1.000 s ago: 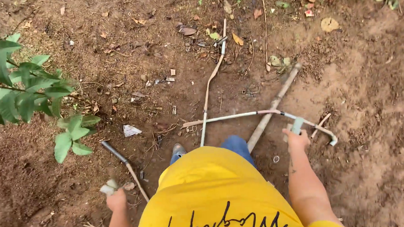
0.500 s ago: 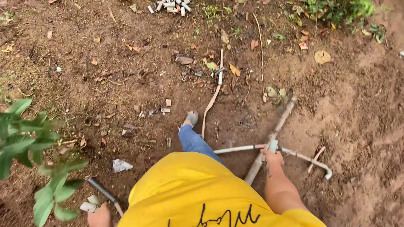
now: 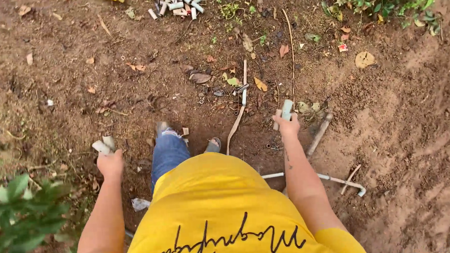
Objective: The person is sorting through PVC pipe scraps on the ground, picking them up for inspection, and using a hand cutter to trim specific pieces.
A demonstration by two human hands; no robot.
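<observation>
So the right hand (image 3: 287, 124) came up off the thin white pipe (image 3: 336, 179) on the ground and is now raised out front, closed around a short pale pipe piece (image 3: 286, 110). Left hand (image 3: 110, 163) swung up and forward too, its grip on small white fittings (image 3: 103, 145). View moved ahead: a pile of cut pipe bits (image 3: 178, 4) now shows up top.

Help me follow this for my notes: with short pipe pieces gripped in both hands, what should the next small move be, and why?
Probably step forward toward the pile of short pipe pieces. The left hand and right hand each hold short pale pipe pieces, and similar ones lie ahead on the soil.
</observation>
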